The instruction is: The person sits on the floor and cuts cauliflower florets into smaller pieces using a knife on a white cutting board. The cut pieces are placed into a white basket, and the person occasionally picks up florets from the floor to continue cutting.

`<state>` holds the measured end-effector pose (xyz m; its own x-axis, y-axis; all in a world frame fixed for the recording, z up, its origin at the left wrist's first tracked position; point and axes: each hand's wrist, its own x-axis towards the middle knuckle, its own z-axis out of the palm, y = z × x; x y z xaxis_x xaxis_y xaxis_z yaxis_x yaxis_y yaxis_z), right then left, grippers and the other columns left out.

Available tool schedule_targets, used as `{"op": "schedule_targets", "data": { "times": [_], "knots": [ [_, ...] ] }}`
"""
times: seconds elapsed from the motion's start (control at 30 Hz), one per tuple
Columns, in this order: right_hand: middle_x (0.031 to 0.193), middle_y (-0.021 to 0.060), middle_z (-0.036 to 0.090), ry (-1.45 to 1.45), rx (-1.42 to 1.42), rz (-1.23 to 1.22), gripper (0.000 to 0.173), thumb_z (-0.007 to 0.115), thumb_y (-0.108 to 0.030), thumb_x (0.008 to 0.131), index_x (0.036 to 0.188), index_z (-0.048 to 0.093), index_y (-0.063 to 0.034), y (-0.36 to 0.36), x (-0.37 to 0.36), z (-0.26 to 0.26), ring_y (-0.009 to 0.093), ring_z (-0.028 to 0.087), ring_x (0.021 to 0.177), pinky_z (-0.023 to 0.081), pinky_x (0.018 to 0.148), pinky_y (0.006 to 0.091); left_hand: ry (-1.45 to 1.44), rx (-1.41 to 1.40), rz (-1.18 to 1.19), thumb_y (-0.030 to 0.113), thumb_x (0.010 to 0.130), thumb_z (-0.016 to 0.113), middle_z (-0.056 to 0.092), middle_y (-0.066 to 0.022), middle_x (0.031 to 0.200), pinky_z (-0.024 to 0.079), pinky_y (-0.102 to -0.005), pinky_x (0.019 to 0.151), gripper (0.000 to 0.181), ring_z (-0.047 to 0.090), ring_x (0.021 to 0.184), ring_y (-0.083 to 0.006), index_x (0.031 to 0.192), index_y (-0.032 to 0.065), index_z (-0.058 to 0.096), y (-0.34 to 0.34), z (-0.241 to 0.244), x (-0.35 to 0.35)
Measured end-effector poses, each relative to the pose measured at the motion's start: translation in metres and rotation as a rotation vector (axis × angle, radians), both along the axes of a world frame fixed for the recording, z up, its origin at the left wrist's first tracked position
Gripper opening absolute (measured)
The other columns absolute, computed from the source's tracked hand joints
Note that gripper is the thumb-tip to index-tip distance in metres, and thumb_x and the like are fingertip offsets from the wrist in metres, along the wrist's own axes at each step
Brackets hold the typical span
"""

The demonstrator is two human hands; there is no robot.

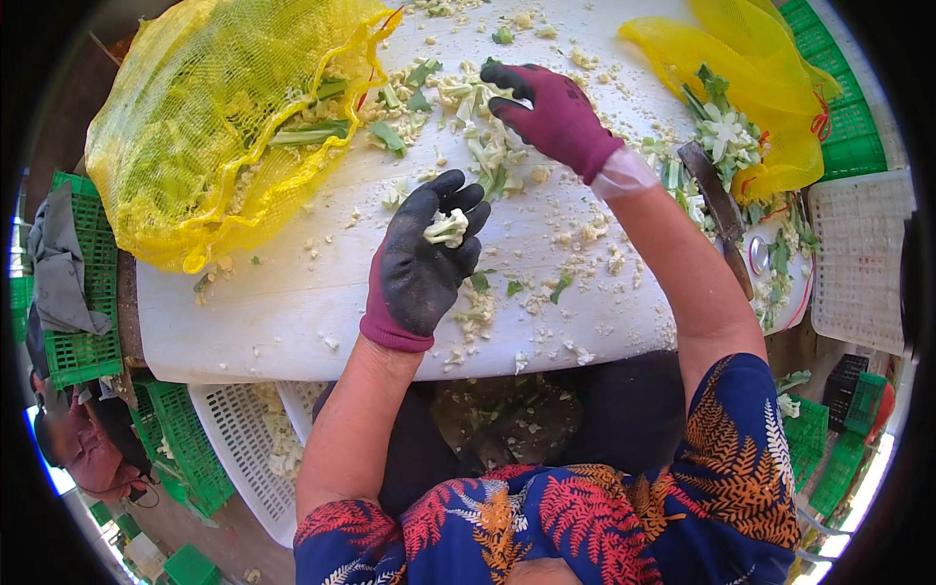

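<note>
A small white cauliflower floret rests in my left hand, palm up, with the fingers curled around it. Both hands wear maroon knit gloves with black coating. My right hand reaches over the white tabletop, its thumb and fingers apart with nothing seen between them. Just below and left of its fingertips lies a heap of cauliflower stems and florets with bits of green leaf. Crumbs of cauliflower are scattered around both hands.
A full yellow mesh bag gapes at the left. Another yellow mesh bag lies at the right, near a large blade with a handle. White crates and green crates stand around the table. A person is at lower left.
</note>
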<state>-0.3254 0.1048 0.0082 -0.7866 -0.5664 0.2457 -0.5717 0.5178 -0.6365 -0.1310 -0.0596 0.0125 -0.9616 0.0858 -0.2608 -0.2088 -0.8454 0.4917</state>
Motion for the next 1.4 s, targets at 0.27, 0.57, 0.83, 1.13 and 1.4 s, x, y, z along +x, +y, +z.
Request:
{"op": "schedule_targets", "data": {
  "times": [0.27, 0.57, 0.83, 1.13, 1.4],
  "knots": [
    [0.118, 0.0117, 0.063, 0.144, 0.448, 0.018, 0.053, 0.071, -0.028, 0.082, 0.133, 0.057, -0.0248, -0.061, -0.029, -0.007, 0.03, 0.059, 0.113, 0.046, 0.097, 0.0404, -0.069, -0.045, 0.073, 0.031, 0.101, 0.048, 0.059, -0.0125, 0.128, 0.055, -0.0283, 0.082, 0.048, 0.061, 0.11, -0.0205, 0.139, 0.0032, 0.046, -0.021, -0.01, 0.003],
    [0.112, -0.0005, 0.07, -0.909, -0.588, -0.017, 0.048, 0.063, -0.028, 0.09, 0.135, 0.055, -0.0124, 0.005, 0.017, 0.0, 0.007, 0.063, 0.099, 0.048, 0.075, 0.0238, 0.052, -0.135, 0.059, 0.034, 0.101, 0.048, 0.057, -0.0123, 0.131, 0.053, -0.0264, 0.079, 0.05, 0.062, 0.106, -0.0188, 0.143, 0.0087, 0.042, -0.017, -0.005, 0.003],
    [0.127, 0.0105, 0.06, -0.093, -0.285, 0.483, 0.048, 0.068, -0.004, 0.084, 0.13, 0.055, -0.0039, 0.03, 0.067, -0.015, 0.021, 0.063, 0.111, 0.053, 0.089, 0.0301, 0.008, -0.472, -0.009, 0.027, 0.098, 0.055, 0.053, -0.0087, 0.135, 0.048, -0.0249, 0.076, 0.057, 0.062, 0.103, -0.0157, 0.149, 0.0144, 0.035, 0.0, 0.017, -0.004],
    [0.115, 0.0038, 0.062, -0.753, -0.431, 0.281, 0.036, 0.059, -0.015, 0.093, 0.127, 0.06, -0.0055, 0.034, 0.107, -0.008, 0.007, 0.059, 0.09, 0.05, 0.068, 0.0211, 0.173, -0.65, -0.131, 0.006, 0.085, 0.061, 0.055, -0.0048, 0.131, 0.046, -0.0211, 0.071, 0.06, 0.055, 0.087, -0.0067, 0.143, 0.0044, 0.045, 0.003, 0.023, -0.003],
    [0.11, 0.0091, 0.068, -0.785, -0.475, 0.063, 0.042, 0.068, -0.015, 0.088, 0.126, 0.06, 0.0012, 0.026, 0.133, 0.027, 0.013, 0.062, 0.097, 0.05, 0.086, 0.0284, 0.108, -0.665, -0.121, 0.018, 0.091, 0.063, 0.059, -0.0037, 0.122, 0.049, -0.0222, 0.075, 0.055, 0.058, 0.096, -0.0085, 0.141, 0.0049, 0.046, 0.007, 0.022, 0.001]
  ]
}}
